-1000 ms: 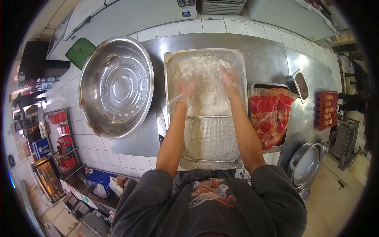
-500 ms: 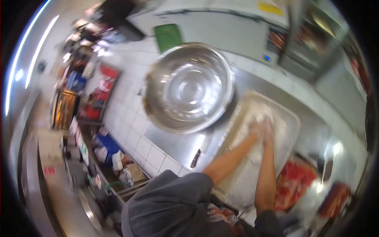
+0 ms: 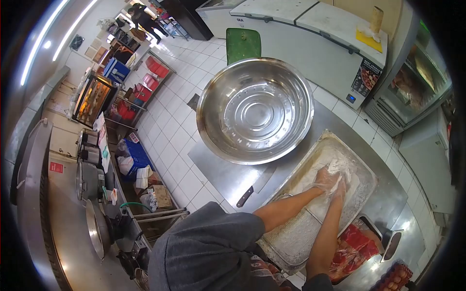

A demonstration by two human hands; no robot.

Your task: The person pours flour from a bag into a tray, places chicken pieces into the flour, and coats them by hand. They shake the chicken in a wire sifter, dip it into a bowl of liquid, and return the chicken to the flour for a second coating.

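Both hands are in white flour (image 3: 357, 169) in a large rectangular metal tray (image 3: 291, 262), at its far end. My left hand (image 3: 326, 178), gloved in clear plastic, has its fingers in the flour; what they hold, if anything, is hidden. Close beside it on the right, my right hand (image 3: 341, 186) also reaches into the flour, its fingers mostly covered. A big round steel bowl (image 3: 257, 114) stands on the steel table (image 3: 208, 162) beyond the tray. Between bowl and tray lies a knife with a dark handle (image 3: 245, 197).
Right of the tray is a container with red plastic-wrapped contents (image 3: 357, 247), and a tray of eggs (image 3: 395, 276). A green stool (image 3: 243, 43) stands behind the bowl, near white chest freezers (image 3: 291, 43). Pots and a wok (image 3: 97, 228) are at left. A person (image 3: 143, 22) stands far off.
The view has shifted, so the bowl and tray appear further right, and it is sharper. Both hands remain in the flour, close together.
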